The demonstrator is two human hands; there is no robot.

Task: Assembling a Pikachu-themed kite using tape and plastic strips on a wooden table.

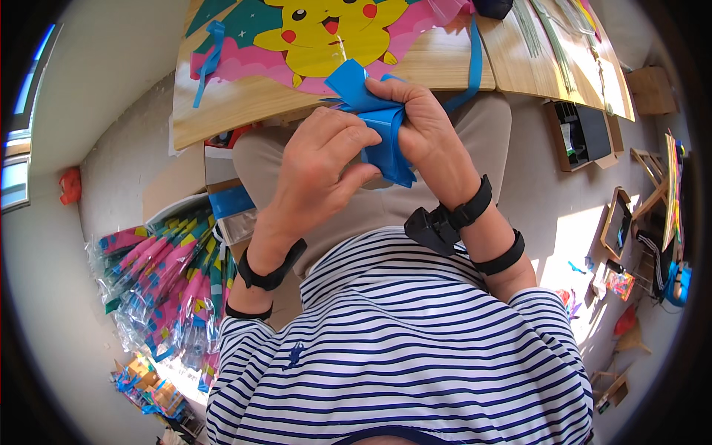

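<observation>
Over my lap, near the table's front edge, both hands hold a folded bundle of blue strip material (pixel 383 126). My left hand (pixel 315 167) is closed on its left side, thumb and fingertips against the folds. On the other side my right hand (pixel 430 137) grips the bundle, its thumb near the upper fold. Layers stick out above and below the fingers. A blue strip (pixel 472 63) runs from the table down behind my right hand. Just beyond lies a printed sheet (pixel 337 55) with a yellow cartoon figure on pink and green.
The wooden table (pixel 437 63) spans the far side, with thin rods (pixel 530 30) at its right and another blue strip (pixel 210 55) at its left. Colourful plastic-wrapped bundles (pixel 174 259) stand at my left. A black box (pixel 582 133) sits on the floor at right.
</observation>
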